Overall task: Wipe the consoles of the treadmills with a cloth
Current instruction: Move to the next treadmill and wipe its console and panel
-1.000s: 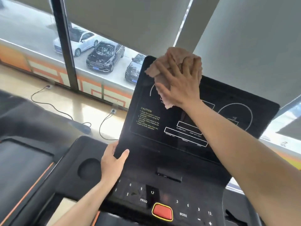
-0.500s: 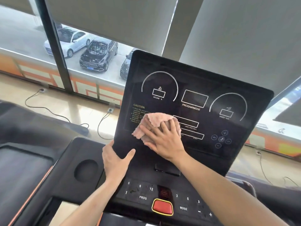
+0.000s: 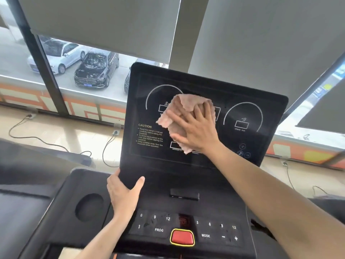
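Observation:
A black treadmill console [image 3: 248, 146] with white dial outlines and a yellow CAUTION text stands tilted in front of me. My right hand [image 3: 197, 128] presses a crumpled pink cloth [image 3: 179, 111] flat against the middle of the display, fingers spread over it. The cloth hides the centre readout and part of the left dial. My left hand [image 3: 124, 193] grips the console's lower left corner, thumb on the front face. Below lies the button panel with a red stop button [image 3: 182, 237].
A round cup holder [image 3: 89, 206] sits in the tray left of the buttons. Another treadmill's dark deck [image 3: 22, 202] is at the left. Cables [image 3: 108, 146] run over the floor to sockets below the windows. Grey blinds [image 3: 100, 21] hang above; parked cars show outside.
My right hand with the cloth swept from the display's top left down to its lower middle, then back up to the centre. My left hand stayed on the corner.

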{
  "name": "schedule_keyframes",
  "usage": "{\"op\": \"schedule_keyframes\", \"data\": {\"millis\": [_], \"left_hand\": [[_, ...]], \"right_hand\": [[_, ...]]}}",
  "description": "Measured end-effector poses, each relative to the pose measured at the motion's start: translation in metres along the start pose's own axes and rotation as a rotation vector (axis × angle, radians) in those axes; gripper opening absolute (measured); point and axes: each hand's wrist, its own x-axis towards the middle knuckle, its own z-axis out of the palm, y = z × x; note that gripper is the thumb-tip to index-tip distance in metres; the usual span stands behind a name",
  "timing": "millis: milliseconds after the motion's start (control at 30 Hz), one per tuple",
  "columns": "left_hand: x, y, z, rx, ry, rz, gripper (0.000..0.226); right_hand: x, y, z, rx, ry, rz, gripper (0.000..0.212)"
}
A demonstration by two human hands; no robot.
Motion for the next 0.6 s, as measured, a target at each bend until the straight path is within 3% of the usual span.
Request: {"op": "schedule_keyframes", "data": {"millis": [167,333,600], "left_hand": [[-0.004,0.0,-0.001,0.018,-0.012,-0.011,0.083],[-0.006,0.001,0.001,0.064,-0.005,-0.001,0.09],[-0.01,0.022,0.017,0.099,0.039,-0.05,0.112]], "right_hand": [[0.022,0.043,-0.025,0.04,0.104,0.225,0.075],[0.022,0.042,-0.024,0.076,0.124,0.379,0.077],[-0.047,-0.016,0.029,0.078,0.088,0.393,0.079]]}}
